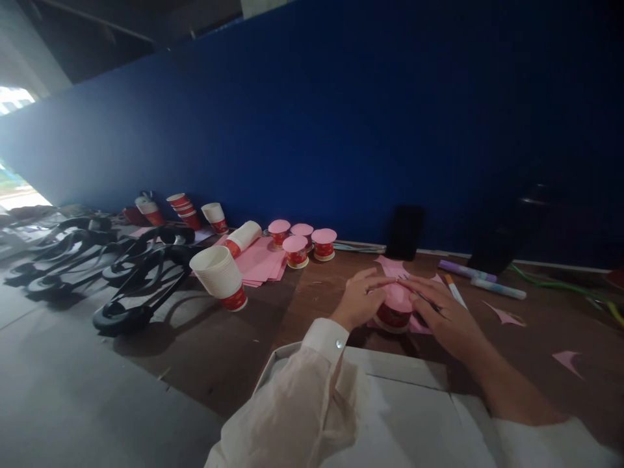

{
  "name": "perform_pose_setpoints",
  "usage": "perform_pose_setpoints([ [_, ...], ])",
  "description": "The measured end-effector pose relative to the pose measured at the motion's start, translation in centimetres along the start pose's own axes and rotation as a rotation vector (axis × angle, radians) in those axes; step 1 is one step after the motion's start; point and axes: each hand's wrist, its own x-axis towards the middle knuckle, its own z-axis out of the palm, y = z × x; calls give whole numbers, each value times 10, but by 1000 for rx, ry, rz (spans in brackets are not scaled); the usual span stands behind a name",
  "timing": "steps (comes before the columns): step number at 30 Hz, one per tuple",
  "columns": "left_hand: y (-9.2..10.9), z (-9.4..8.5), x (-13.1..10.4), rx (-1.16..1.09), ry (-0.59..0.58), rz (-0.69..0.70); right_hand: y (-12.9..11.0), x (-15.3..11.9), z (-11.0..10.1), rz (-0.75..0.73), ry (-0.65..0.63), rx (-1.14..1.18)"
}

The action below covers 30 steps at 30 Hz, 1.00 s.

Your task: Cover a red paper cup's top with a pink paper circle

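Note:
In front of me a short red paper cup [394, 319] stands on the brown table with a pink paper disc [398, 298] across its top. My left hand [363, 298] grips the disc's left edge, index finger stretched along the far rim. From the other side my right hand [441, 312] rests fingertips on the same disc, the two index fingers meeting. A thin dark pen-like stick [429, 304] is tucked between the right hand's fingers; its kind is unclear. Pink paper scraps [390, 265] lie behind and under the cup.
Several disc-topped red cups [296, 251] stand by the blue partition [312, 130]. Left are stacked paper cups [217, 276], pink sheets [266, 260] and black curved frames [129, 299]. Markers [467, 270] and scraps [504, 315] lie right; a white box [400, 403] sits nearest me.

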Motion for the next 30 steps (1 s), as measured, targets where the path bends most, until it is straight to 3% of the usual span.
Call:
perform_pose_setpoints([
  [30,2,-4,-1,-1,-35,32,-10,-2,-7,14,-56,17],
])
